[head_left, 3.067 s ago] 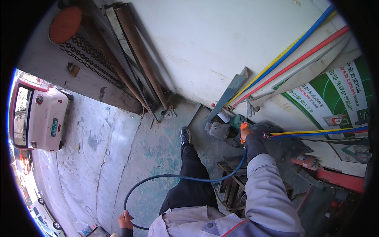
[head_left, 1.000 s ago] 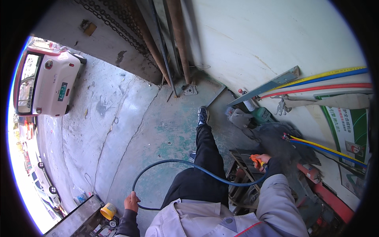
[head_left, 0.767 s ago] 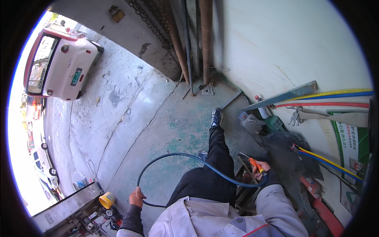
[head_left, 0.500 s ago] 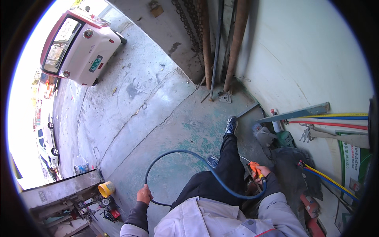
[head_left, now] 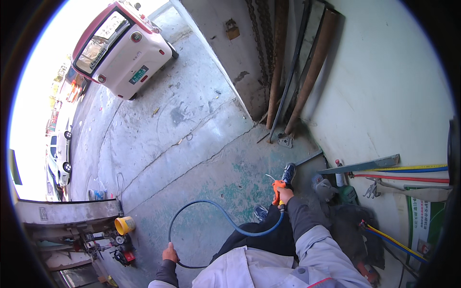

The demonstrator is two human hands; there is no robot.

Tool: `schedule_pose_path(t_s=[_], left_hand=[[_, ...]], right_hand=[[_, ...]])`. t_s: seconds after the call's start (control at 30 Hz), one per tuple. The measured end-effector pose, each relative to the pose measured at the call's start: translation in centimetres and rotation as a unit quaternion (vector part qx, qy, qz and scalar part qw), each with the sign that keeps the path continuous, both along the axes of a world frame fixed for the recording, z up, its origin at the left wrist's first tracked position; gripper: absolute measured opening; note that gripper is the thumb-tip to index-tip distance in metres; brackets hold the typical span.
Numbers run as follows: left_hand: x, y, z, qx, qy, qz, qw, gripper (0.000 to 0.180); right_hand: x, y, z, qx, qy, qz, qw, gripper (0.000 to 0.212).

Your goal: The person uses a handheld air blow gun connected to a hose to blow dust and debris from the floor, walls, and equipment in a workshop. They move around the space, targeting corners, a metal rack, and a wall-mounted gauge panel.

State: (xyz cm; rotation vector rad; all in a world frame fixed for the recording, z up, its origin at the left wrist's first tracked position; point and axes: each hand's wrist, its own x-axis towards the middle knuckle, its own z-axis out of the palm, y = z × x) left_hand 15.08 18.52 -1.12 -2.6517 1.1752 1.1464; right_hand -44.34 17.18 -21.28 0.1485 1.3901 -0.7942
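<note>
My right hand [head_left: 285, 194] is wrapped round the grip of an orange air blow gun [head_left: 276, 188], held out in front of my body near one shoe. Its thin nozzle points to the upper left. From the gun's base a blue air hose [head_left: 249, 234] runs in a wide loop toward my left side. There my left hand [head_left: 169, 253] is closed on the hose, low and beside my body. The hose's end beyond my left hand passes behind the grey jacket [head_left: 235, 269].
Brown metal pipes [head_left: 276, 72] and chains lean in the corner by the wall. Yellow, blue and red hoses [head_left: 403, 178] hang at right above dark clutter. A yellow bucket [head_left: 125, 225] hangs beside a tool bench at left. A white and red van [head_left: 129, 57] stands outside.
My right hand has brought the blow gun forward and to the left, away from the wall-side clutter. The hose loop has shifted with it. My left hand has moved slightly down and left.
</note>
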Motion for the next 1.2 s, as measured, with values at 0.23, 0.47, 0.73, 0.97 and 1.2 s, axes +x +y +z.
schedule_pose_path(t_s=[0.23, 0.47, 0.73, 0.97, 1.2], left_hand=[[1.6, 2.1, 0.5, -0.033, -0.005, 0.068, 0.997, 0.073], [0.3, 1.6, -1.1, -0.010, 0.001, 0.089, 0.996, 0.065], [-6.1, -10.2, -2.3, -0.018, -0.140, -0.256, 0.956, 0.061], [-17.4, -29.1, 4.5, -0.284, 0.143, -0.135, 0.938, 0.040], [-20.8, -30.6, 9.7, -0.293, 0.542, 0.257, 0.745, 0.033]], right_hand=[[1.1, -1.9, -1.0, -0.028, -0.033, 0.091, 0.995, 0.040], [-4.6, -2.6, 1.9, -0.037, 0.027, -0.051, 0.998, 0.039], [-3.6, -9.7, 19.2, -0.254, 0.189, 0.195, 0.928, 0.041], [8.4, -7.1, 30.9, -0.446, 0.396, 0.379, 0.708, 0.031], [12.6, -5.3, 33.9, -0.496, 0.406, 0.398, 0.656, 0.028]])
